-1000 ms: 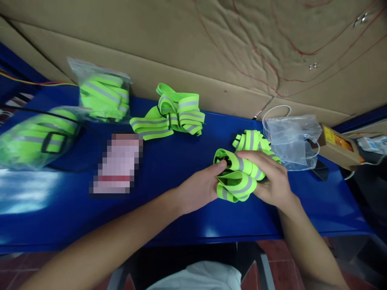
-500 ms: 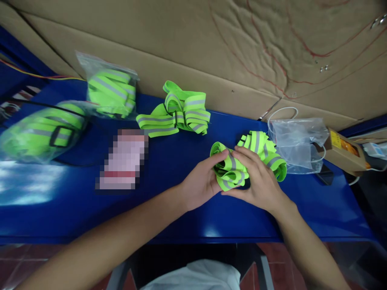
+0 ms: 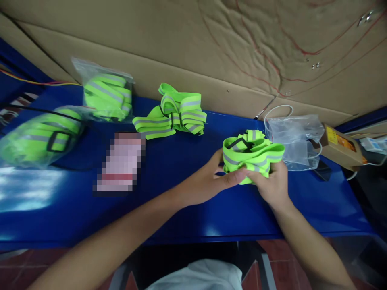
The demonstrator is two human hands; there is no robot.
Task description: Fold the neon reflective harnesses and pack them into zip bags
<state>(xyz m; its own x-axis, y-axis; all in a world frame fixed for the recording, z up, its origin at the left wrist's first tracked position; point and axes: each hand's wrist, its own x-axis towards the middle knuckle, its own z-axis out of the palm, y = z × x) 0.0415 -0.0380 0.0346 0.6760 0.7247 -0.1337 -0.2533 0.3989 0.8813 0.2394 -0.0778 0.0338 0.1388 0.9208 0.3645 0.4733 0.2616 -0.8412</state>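
Note:
Both my hands grip a bundle of neon-green reflective strap (image 3: pixel 246 161) with grey stripes and a black buckle showing on top. My left hand (image 3: pixel 213 179) is closed on its left and lower side, thumb across the front. From the right, my right hand (image 3: pixel 273 181) wraps the bundle, its thumb meeting the left thumb; its other fingers are mostly hidden. Just behind lies more green strap (image 3: pixel 255 135); whether it joins the held bundle I cannot tell. A looser strap bundle (image 3: pixel 181 112) rests on the blue table (image 3: pixel 181 217) near the cardboard.
Two clear bags of green straps, one upright (image 3: pixel 107 96) and one lying (image 3: pixel 42 137), are at the left. A pixelated phone-shaped object (image 3: pixel 121 161) lies nearer. At right are empty clear bags (image 3: pixel 298 139), a white cable, a dark flat object (image 3: pixel 323 171) and a cardboard box (image 3: pixel 343 149).
My hands have turned the strap bundle and moved it slightly right, so its black buckle now shows. Both thumbs have come together at the front. The view has shifted a little.

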